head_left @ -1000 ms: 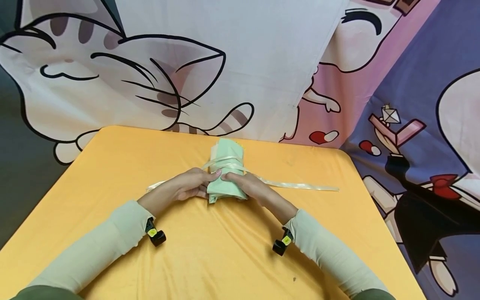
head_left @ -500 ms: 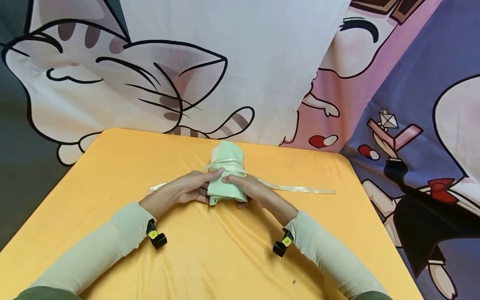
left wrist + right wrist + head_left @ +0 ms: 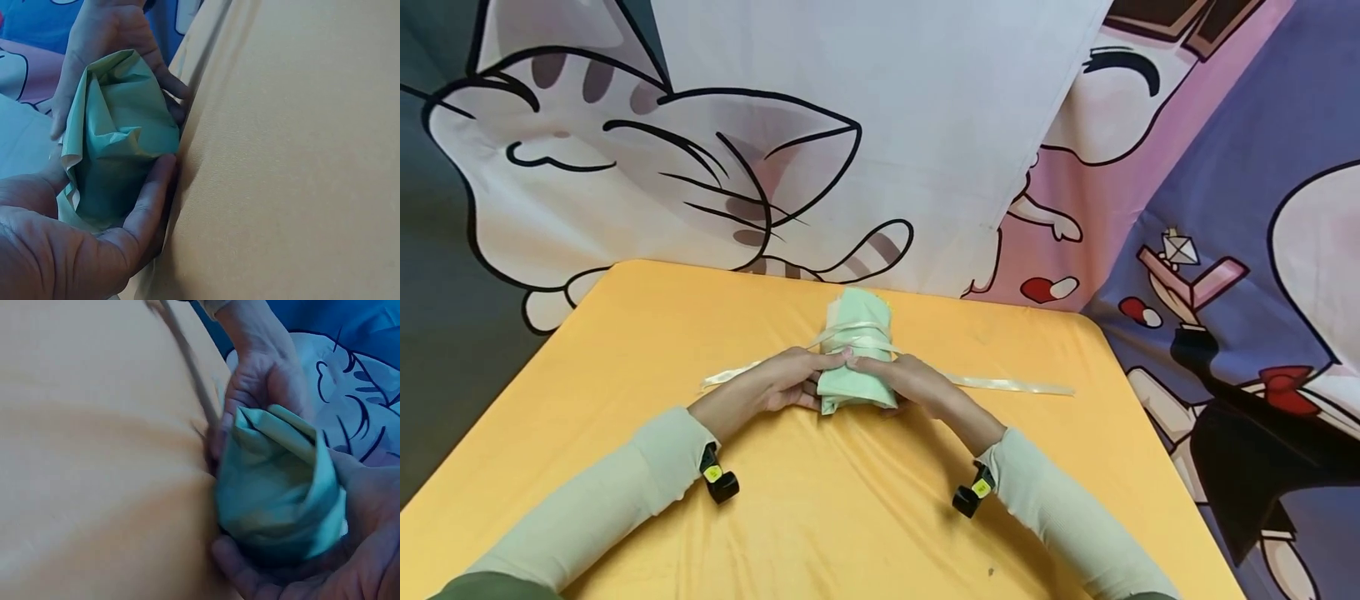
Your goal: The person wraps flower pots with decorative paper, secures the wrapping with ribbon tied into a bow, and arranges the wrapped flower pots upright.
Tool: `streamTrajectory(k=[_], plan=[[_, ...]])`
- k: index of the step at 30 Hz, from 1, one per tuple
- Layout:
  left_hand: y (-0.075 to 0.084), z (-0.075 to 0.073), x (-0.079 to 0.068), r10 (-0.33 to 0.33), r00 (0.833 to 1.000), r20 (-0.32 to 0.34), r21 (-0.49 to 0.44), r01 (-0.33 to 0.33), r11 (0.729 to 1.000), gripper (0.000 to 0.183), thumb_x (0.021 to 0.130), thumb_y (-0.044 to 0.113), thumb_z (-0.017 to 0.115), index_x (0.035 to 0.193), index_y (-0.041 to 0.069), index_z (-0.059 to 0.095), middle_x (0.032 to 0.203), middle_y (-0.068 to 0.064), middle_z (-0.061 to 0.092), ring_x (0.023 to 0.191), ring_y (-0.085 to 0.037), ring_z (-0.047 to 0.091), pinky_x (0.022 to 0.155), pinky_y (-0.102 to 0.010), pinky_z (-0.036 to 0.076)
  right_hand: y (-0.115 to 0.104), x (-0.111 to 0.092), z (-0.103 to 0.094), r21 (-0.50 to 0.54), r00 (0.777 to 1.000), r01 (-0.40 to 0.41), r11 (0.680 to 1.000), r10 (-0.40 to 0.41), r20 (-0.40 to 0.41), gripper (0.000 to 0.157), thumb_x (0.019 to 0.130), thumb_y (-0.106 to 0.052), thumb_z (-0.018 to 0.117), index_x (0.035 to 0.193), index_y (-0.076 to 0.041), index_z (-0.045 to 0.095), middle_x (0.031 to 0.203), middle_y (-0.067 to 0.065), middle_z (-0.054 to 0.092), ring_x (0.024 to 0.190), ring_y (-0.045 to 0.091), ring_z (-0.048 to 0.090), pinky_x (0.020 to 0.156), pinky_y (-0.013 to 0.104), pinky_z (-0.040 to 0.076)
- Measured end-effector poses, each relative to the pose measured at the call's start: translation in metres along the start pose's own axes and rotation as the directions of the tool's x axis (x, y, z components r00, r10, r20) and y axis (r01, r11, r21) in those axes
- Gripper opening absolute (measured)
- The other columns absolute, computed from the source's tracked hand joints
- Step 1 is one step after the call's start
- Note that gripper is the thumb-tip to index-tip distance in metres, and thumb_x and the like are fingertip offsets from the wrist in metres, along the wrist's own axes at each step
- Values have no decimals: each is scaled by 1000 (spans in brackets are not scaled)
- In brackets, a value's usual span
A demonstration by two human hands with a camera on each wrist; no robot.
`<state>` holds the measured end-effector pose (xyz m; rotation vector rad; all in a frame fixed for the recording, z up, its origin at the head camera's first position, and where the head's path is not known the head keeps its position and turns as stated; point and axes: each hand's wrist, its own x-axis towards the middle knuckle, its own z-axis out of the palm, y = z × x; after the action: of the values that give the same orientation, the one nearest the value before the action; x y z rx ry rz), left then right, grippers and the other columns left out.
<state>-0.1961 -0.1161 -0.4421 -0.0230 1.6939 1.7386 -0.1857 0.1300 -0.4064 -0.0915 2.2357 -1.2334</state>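
Observation:
A bundle wrapped in mint-green paper (image 3: 857, 389) lies on the yellow cloth, its long side pointing away from me. Pale ribbon (image 3: 867, 342) crosses its middle in more than one band. My left hand (image 3: 786, 379) grips the near left side, thumb on top and fingers low along the side. From the right, my right hand (image 3: 917, 383) grips it the same way, and the thumbs meet over the paper. Both wrist views show the near end of the wrapper (image 3: 115, 119) with creased, tucked folds. What the paper encloses is hidden.
One ribbon tail (image 3: 1018, 387) stretches right across the yellow tablecloth (image 3: 820, 517); another ribbon tail (image 3: 726, 377) emerges left, behind the left forearm. Cartoon-printed cloth (image 3: 925, 125) hangs behind the table and along its right side.
The left thumb has slid right to meet the right thumb on top of the bundle. Both hands keep their grip. The whole head view has shifted slightly downward.

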Motion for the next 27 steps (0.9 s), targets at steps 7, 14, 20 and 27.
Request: streamTrajectory(k=[7,14,20,27], plan=[[-3,1,-1,3,1000,-12,-15,-3,1000,58,113,48,69,135,-5,71,99,-6,86,94,-20,84,90,-40,70,-14,-16,-11,-375,981,-74,924,0,-194,84,90,-92,68,74,-9,73,70,9,75,69,29,79,67,40,66],[-3,-1,-1,5,1000,-10,-16,-5,1000,59,112,50,70,136,-3,71,99,-6,87,95,-19,85,91,-41,70,-19,-19,-12,-536,886,162,828,-361,-290,32,113,-41,70,123,-11,76,75,3,73,59,15,61,56,29,46],[-4,-2,-1,4,1000,-8,-12,-4,1000,58,112,50,70,135,-3,71,98,-6,87,95,-19,85,91,-40,70,-14,-11,-9,-576,819,299,761,-515,-254,18,116,-22,66,124,-10,76,77,4,71,60,12,54,57,28,43],[-4,-2,-1,7,1000,-11,-5,-7,1000,56,111,51,72,130,-1,72,99,-7,86,94,-19,84,91,-40,70,-17,-4,-8,-660,671,347,666,-668,-322,13,113,-16,69,115,-9,80,104,8,79,83,21,71,72,38,59]])
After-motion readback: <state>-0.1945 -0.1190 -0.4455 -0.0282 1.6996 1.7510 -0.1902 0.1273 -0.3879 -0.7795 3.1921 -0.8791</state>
